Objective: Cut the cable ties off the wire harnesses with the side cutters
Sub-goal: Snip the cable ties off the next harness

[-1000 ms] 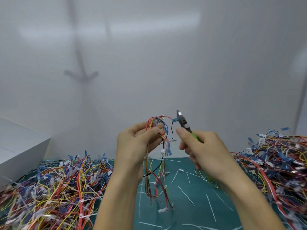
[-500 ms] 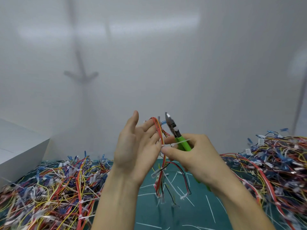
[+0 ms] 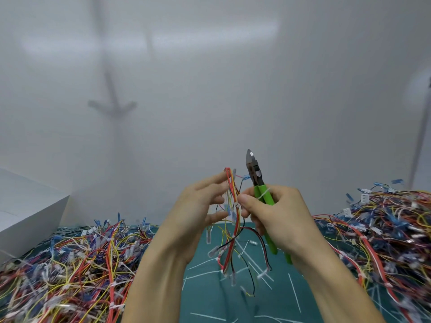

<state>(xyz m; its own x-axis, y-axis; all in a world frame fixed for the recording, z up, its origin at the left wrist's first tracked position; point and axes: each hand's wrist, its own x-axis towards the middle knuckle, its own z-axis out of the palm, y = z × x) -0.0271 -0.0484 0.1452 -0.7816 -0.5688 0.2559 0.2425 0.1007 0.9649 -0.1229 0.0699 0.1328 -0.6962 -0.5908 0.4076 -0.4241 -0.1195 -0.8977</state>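
Where the two hands meet, low in the middle of the frame, a wire harness (image 3: 236,217) of red, yellow and black strands hangs upright in the air. Its top end is just beside the left fingertips, and its loose tails dangle over the tabletop (image 3: 210,299). A small white cable tie (image 3: 236,204) binds the strands in their upper part, right at the tip of the right thumb.

The right hand (image 3: 279,215) has its grip curled tight round the green handles of the side cutters (image 3: 258,183). Their dark blades point up and stand closed, just right of the harness top. A loose white strip (image 3: 263,194) lies across the handles just above the fingers.

The left hand (image 3: 198,213) has a wide grip, with fingers straight, spread and blurred. The strands pass just beyond its fingertips, and I cannot tell whether they press the harness.

Cut ties (image 3: 294,292) lie scattered on the green tabletop below. One tangled heap (image 3: 70,264) of coloured harnesses fills the lower left, and a second heap (image 3: 384,229) fills the right edge. A white box (image 3: 25,206) sits at the left edge, before a pale wall (image 3: 210,78).
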